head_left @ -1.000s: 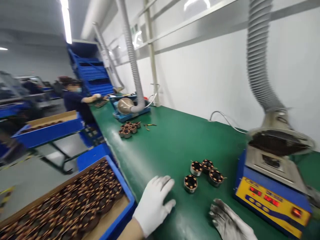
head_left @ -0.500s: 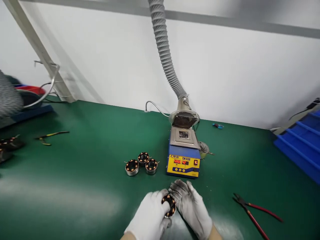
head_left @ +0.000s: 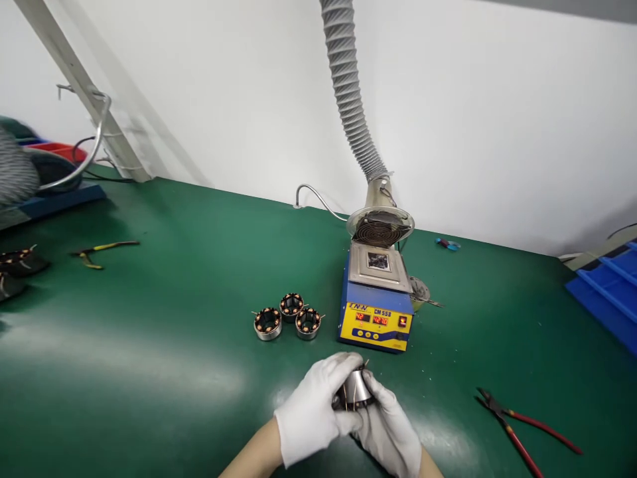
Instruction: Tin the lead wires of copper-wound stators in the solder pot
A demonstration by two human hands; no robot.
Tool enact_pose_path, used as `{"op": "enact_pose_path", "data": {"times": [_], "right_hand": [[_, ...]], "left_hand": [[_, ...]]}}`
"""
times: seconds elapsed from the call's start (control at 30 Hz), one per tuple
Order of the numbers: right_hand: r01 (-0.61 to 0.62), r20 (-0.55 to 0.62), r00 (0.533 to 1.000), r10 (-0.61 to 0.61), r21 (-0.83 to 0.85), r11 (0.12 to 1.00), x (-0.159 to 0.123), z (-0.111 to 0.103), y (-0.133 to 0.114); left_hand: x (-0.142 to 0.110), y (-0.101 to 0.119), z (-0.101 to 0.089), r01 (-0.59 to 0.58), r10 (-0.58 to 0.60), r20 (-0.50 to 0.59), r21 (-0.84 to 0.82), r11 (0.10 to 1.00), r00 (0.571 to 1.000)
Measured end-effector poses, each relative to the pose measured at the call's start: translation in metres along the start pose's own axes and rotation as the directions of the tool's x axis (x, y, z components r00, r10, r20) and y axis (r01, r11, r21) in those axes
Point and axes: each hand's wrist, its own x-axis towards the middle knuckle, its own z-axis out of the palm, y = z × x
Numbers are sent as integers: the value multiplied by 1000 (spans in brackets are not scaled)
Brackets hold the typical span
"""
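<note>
Between my two white-gloved hands is a motor stator [head_left: 355, 388], a metal ring with black ends and thin copper wire leads, turned on its side. My left hand [head_left: 318, 405] grips it from the left, fingers over the top and thumb beneath. My right hand [head_left: 391, 421] holds its right side, with grey-stained fingertips against the metal. Several copper-wound poles are mostly hidden by my fingers. Just beyond my hands stands a blue and yellow solder pot [head_left: 375, 325] with lit red digits. Left of it, three more stators [head_left: 268, 324] sit upright in a cluster.
Red-handled cutters [head_left: 512, 425] lie at the right, yellow-handled pliers [head_left: 104, 251] at the left. A fume hose [head_left: 353, 99] hangs over the pot, with a small tin [head_left: 421, 292] beside it. Blue trays [head_left: 607, 292] edge the right; more stators [head_left: 20, 262] sit far left.
The stator has turned from facing me with its open end to lying on its side. My right hand, open beside it before, has closed on it. The view has shifted slightly.
</note>
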Motion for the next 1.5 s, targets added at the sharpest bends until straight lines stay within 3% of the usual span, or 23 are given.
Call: {"op": "enact_pose_path", "data": {"times": [0.07, 0.13, 0.23, 0.3, 0.4, 0.47, 0.5, 0.6, 0.7, 0.8, 0.83, 0.87, 0.97, 1.03, 1.1, 1.2, 1.27, 1.37, 1.43, 1.5], "right_hand": [[-12, 12, 1000, 12, -7, 1000, -2, 1, 1], [-20, 30, 999, 22, -39, 999, -5, 3, 3], [-29, 48, 998, 33, -91, 995, -6, 6, 5], [-47, 54, 997, 52, -93, 995, -6, 7, 5], [-58, 54, 997, 62, -69, 996, -5, 9, 6], [-29, 43, 999, 32, -71, 997, -4, 8, 9], [-8, 34, 999, 10, -73, 997, -4, 8, 11], [41, 4, 999, -40, -65, 997, -3, 6, 16], [5, -2, 1000, -5, -54, 999, -4, 7, 15], [-50, 30, 998, 49, 15, 999, -4, 12, 10], [-58, 41, 998, 56, 48, 997, -3, 13, 8], [-62, 49, 997, 58, 74, 995, -3, 15, 6], [-66, 50, 997, 60, 123, 990, -3, 15, 3], [-84, 33, 996, 80, 152, 985, -4, 12, 3], [-88, 1, 996, 89, 176, 980, -5, 9, 3], [-68, -19, 997, 71, 140, 988, -7, 8, 4], [-87, 8, 996, 87, 94, 992, -6, 10, 6], [-120, 41, 992, 118, 29, 992, -5, 10, 8], [-127, 58, 990, 126, 2, 992, -4, 9, 9], [-129, 83, 988, 129, 0, 992, -5, 8, 8]], "left_hand": [[2, 5, -3, -3, 0, -27, -110, 994, 1000], [6, 8, -6, 68, -98, -90, -293, 954, 991], [11, 3, -10, 191, -344, -167, -578, 793, 924], [13, -2, -13, 178, -425, -178, -718, 673, 888], [13, -3, -14, 201, -393, -84, -751, 629, 916], [11, 2, -9, 265, -363, -2, -680, 683, 932], [11, 5, -5, 265, -359, -11, -655, 708, 933], [10, 13, 7, 202, -407, -128, -712, 673, 904], [12, 10, 5, 156, -550, -196, -835, 528, 812], [14, 0, -8, -43, -581, -324, -895, 444, 747], [14, -4, -12, -67, -554, -351, -882, 467, 755], [13, -7, -15, -43, -509, -346, -856, 515, 788], [9, -10, -14, 170, -326, -116, -665, 727, 938], [5, -7, -7, 206, -229, 7, -469, 859, 973], [4, -3, -2, 191, -184, 56, -381, 904, 981], [7, 6, 1, 236, -252, 42, -532, 813, 967], [10, 9, -1, 242, -336, -52, -590, 770, 941], [14, 6, -4, 237, -454, -209, -629, 741, 866], [16, 0, -6, 184, -520, -291, -708, 682, 803], [16, -5, -7, 68, -534, -321, -807, 586, 782]]}}
